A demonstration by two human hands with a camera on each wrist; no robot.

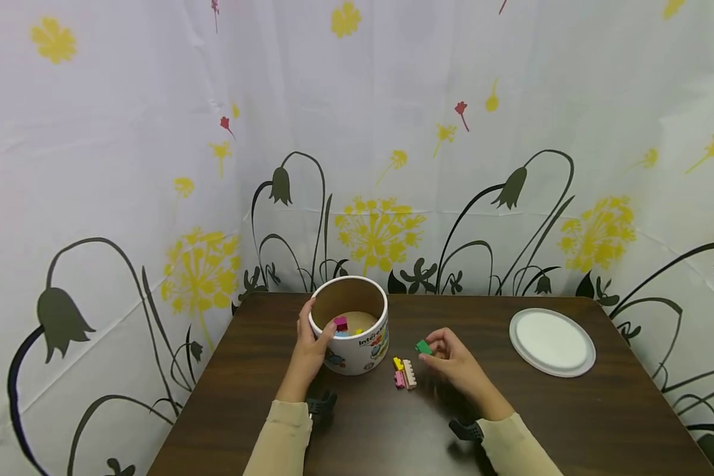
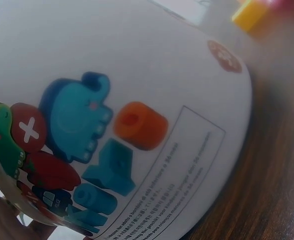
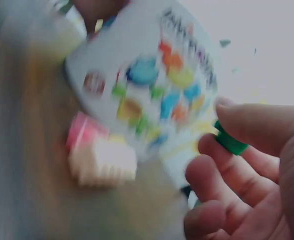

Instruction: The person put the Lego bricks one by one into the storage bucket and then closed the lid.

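Note:
On the left side of the table, a white bucket [image 1: 351,360] with printed toy pictures stands tilted, its mouth toward me. My left hand [image 1: 313,347] grips its rim, thumb over the edge and fingers along the outside. A magenta brick [image 1: 341,323] and bits of blue and yellow show inside. Between thumb and fingertips, my right hand [image 1: 454,363] pinches a small green toy brick [image 1: 424,347], also seen in the right wrist view. Beside the bucket lie a yellow brick [image 1: 398,363], a pink brick [image 1: 399,379] and a longer cream brick [image 1: 409,374], close together.
A round white lid [image 1: 552,342] lies flat at the right of the dark wooden table [image 1: 571,423]. Behind the table's far edge hangs a white curtain [image 1: 393,99] printed with flowers. Dark straps circle both wrists.

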